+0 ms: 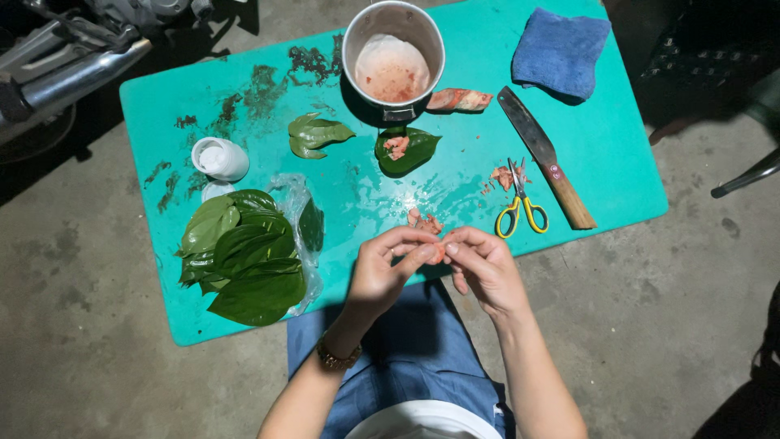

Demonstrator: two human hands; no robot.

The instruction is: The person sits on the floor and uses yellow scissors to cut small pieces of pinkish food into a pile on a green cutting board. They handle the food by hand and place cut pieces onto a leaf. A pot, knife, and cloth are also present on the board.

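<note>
Both hands met at the near edge of the green table (569, 162). Left hand (382, 272) and right hand (483, 268) together pinched a small pink piece (439, 252). More pink scraps (424, 220) lay on the table just beyond; yellow-handled scissors (520, 207) right of those.

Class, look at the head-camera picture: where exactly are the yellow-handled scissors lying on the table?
The yellow-handled scissors lie on the right part of the turquoise table, just left of the wooden-handled knife, beyond the right hand.
</note>
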